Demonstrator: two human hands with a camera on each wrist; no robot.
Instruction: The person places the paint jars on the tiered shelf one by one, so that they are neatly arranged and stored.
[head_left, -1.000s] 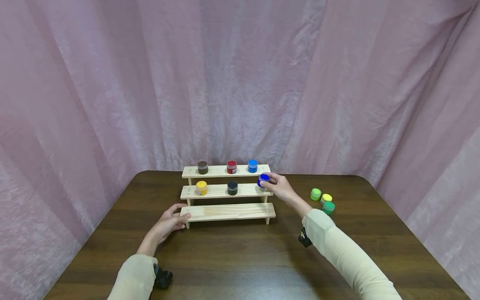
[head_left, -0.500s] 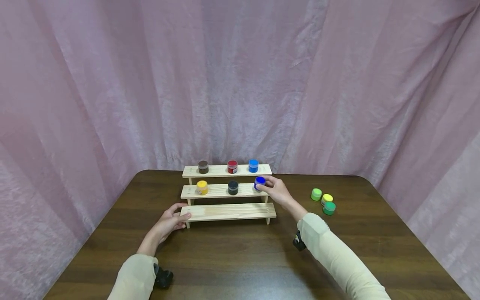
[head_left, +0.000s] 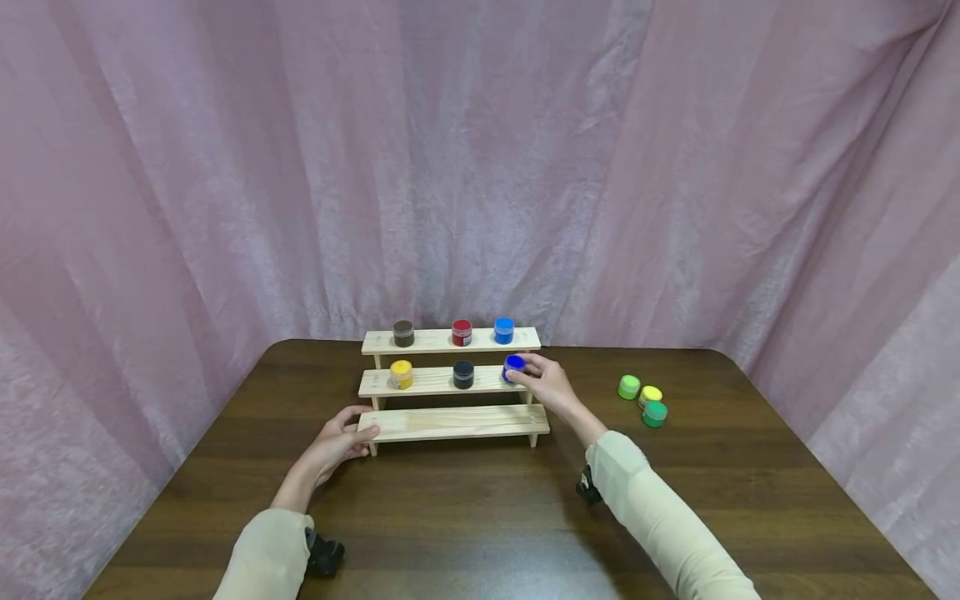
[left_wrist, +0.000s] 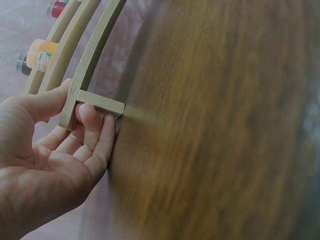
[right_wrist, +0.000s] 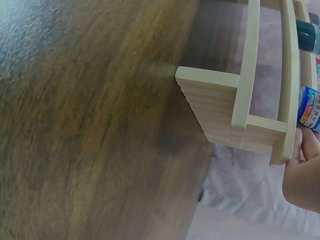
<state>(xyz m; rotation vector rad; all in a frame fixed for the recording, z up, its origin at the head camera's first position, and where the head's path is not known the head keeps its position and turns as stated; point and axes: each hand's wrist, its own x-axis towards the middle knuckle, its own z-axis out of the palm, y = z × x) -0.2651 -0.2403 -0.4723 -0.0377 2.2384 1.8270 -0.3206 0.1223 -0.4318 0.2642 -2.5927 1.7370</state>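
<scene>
A three-tier wooden rack (head_left: 453,423) stands on the table. My left hand (head_left: 335,444) grips the left end of its lowest shelf, thumb on top and fingers curled under, as the left wrist view shows. At the right end of the middle shelf my right hand (head_left: 550,384) pinches a dark blue paint jar (head_left: 513,367), which appears to rest on the shelf. On that shelf also stand a yellow-orange paint jar (head_left: 401,374) and a black paint jar (head_left: 463,374). Brown (head_left: 403,334), red (head_left: 461,332) and light blue (head_left: 503,331) paint jars line the top shelf.
Right of the rack, a light green jar (head_left: 628,387), a yellow jar (head_left: 650,397) and a dark green jar (head_left: 655,414) stand close together on the brown table (head_left: 450,517). A pink curtain (head_left: 480,167) hangs behind the table.
My right hand has moved the dark blue paint jar slightly left and down along the middle shelf's right end. The left hand keeps its grip on the rack.
</scene>
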